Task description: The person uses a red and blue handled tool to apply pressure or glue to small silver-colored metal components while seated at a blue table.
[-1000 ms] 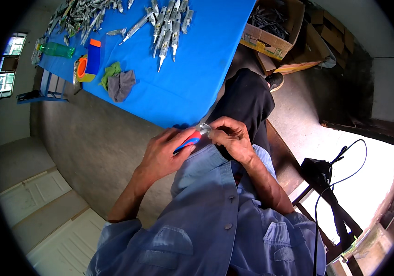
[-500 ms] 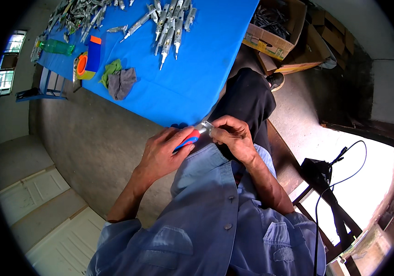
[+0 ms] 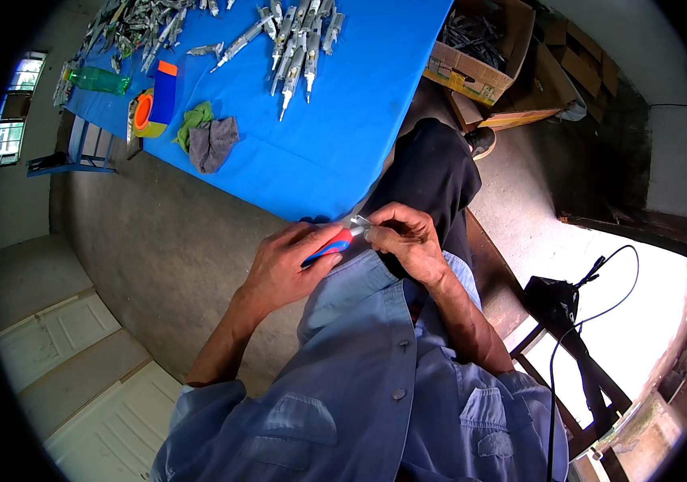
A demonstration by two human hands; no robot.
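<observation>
Above my lap, just off the near corner of the blue-covered table, my two hands meet. My left hand is closed round a tool with a red-and-blue handle, whose pale tip points right. Its kind is hard to make out. Between thumb and fingers, my right hand pinches a small silvery metal piece. The tool's tip meets or nearly meets this piece; the fingers partly hide the contact. Several grey, metallic, pointed pieces lie heaped on the table.
A grey cloth lies against a green one. Left of them are a roll of tape and a green bottle. More metal parts cover the far left. An open cardboard box holds dark parts beyond the table's right edge.
The small metal piece has turned slightly at my right fingertips, and the tool's tip sits a little closer to it. Both arms stay almost in place.
</observation>
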